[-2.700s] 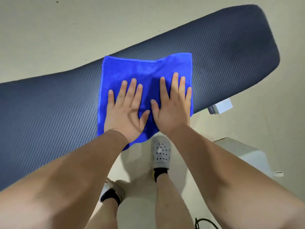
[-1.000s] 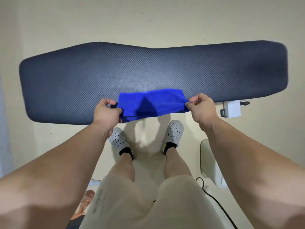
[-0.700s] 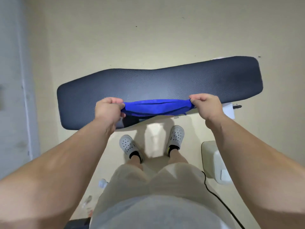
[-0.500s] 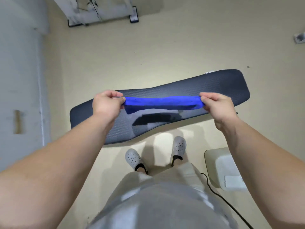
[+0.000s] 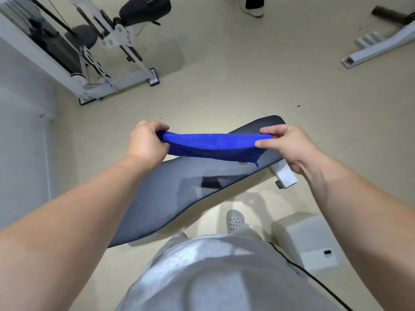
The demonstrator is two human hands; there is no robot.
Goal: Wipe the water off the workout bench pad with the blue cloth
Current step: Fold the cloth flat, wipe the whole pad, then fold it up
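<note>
The main risk we see is that the blue cloth (image 5: 213, 145) hangs in the air, clear of the workout bench pad (image 5: 170, 198), so nothing gets wiped; if we put it away now, any water left on the pad is missed. We cannot tell whether the pad is dry: the dark patch (image 5: 210, 182) under the cloth looks to us like a shadow. The cloth is bunched into a narrow band, and brought down that way it would cover little of the pad and might smear water rather than soak it up. A weak pinch at either end could let a corner drop to the floor (image 5: 224, 86).

Our left hand (image 5: 146, 144) has its fingers curled round the cloth's left end, and our right hand (image 5: 289, 149) pinches the right end between thumb and fingers. The cloth spans the gap between the two hands, sagging slightly, above the pad's far end. The pad lies below it, in front of us, and touches neither hand.
</note>
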